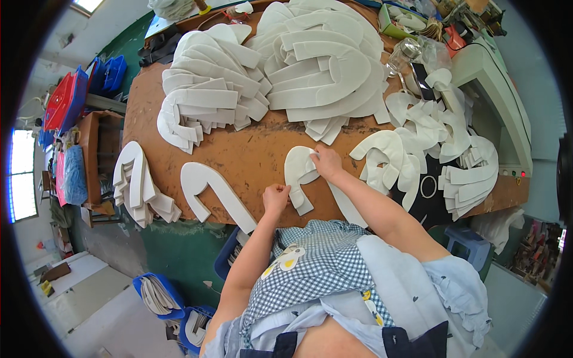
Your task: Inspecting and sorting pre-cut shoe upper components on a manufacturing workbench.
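In front of me on the brown table lies a white, hook-shaped padded piece (298,162) with a curved top and straight legs. My right hand (326,162) is closed at the right part of its curve, the fingertips pressed together on the material. At the left leg's outer edge my left hand (276,198) is closed in a pinch. A thicker white hook-shaped foam piece (218,184) lies flat to the left. To the right, thin cream curved pieces (385,143) lie in a loose overlapping heap.
Big fanned stacks of white curved pieces (203,71) cover the table's far side. A smaller stack (132,179) sits at the left edge, another (474,179) at the right. A grey-white machine housing (498,113) stands at right. Blue bins (161,295) stand on the floor at lower left.
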Available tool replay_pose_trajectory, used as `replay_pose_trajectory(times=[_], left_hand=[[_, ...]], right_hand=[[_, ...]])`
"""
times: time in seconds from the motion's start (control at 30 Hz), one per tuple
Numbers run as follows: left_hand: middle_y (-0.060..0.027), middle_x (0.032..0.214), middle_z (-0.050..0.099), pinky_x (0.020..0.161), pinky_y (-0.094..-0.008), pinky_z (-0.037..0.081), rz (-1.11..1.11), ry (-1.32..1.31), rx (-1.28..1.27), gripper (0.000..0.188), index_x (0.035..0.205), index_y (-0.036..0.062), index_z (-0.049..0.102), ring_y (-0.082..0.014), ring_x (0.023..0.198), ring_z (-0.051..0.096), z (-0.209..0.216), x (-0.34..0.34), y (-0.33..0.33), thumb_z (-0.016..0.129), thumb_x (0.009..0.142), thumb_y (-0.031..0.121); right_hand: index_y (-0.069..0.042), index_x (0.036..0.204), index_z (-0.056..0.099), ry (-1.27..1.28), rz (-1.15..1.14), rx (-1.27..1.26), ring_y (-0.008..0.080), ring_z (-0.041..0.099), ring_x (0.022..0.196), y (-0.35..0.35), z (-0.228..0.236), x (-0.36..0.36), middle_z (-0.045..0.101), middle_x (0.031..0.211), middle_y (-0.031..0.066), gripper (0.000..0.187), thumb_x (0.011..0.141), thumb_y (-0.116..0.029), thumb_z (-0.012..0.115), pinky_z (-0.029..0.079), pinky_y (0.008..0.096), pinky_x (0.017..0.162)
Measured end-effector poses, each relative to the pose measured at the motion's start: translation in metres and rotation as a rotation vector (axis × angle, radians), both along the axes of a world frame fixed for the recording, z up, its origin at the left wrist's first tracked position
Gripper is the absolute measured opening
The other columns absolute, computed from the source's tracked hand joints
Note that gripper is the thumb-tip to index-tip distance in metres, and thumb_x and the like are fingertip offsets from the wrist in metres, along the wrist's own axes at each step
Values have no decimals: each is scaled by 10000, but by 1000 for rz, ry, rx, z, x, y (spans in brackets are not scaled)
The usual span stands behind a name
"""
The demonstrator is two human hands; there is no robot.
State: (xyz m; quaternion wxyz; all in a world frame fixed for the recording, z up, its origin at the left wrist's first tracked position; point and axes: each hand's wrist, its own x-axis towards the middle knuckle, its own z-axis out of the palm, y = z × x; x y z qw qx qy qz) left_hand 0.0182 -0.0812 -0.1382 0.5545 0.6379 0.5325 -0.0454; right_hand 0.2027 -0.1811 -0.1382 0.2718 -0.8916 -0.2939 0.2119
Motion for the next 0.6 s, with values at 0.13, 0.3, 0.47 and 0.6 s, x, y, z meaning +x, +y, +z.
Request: replay_pose_trajectory(times=[0.13, 0.3, 0.47, 0.6], left_hand=[[-75, 615, 657, 530, -306, 544, -17, -2, 55, 208, 744, -7, 661, -166, 523, 650, 4, 0, 0, 680, 808, 190], [-125, 916, 674, 736, -370, 527, -335, 192, 331, 207, 923, 16, 638, -246, 795, 661, 30, 17, -5, 692, 767, 141], [-193, 1396, 424, 1015, -393, 389, -648, -156, 629, 565, 1282, 15, 450, -327, 1262, 441, 20, 40, -9, 665, 768, 112], [-190, 1535, 163, 1147, -460, 161, -925, -358, 643, 737, 1454, -12, 204, -337, 1434, 118, 5, 52, -16, 582, 826, 68]], right_hand=[[-57, 918, 611, 6, 3, 0, 376, 627, 804, 1, -1, 0, 658, 815, 183, 247, 850, -294, 620, 486, 476, 714], [-58, 917, 615, -7, -10, -12, 374, 628, 808, -4, -4, 3, 658, 813, 184, 247, 847, -295, 623, 485, 479, 718], [-51, 902, 624, 6, 12, -29, 370, 630, 813, 1, 0, 2, 660, 816, 180, 250, 840, -293, 625, 489, 466, 716], [-39, 889, 620, 115, -16, 36, 343, 637, 781, -16, -2, 13, 659, 791, 164, 245, 827, -277, 634, 494, 443, 710]])
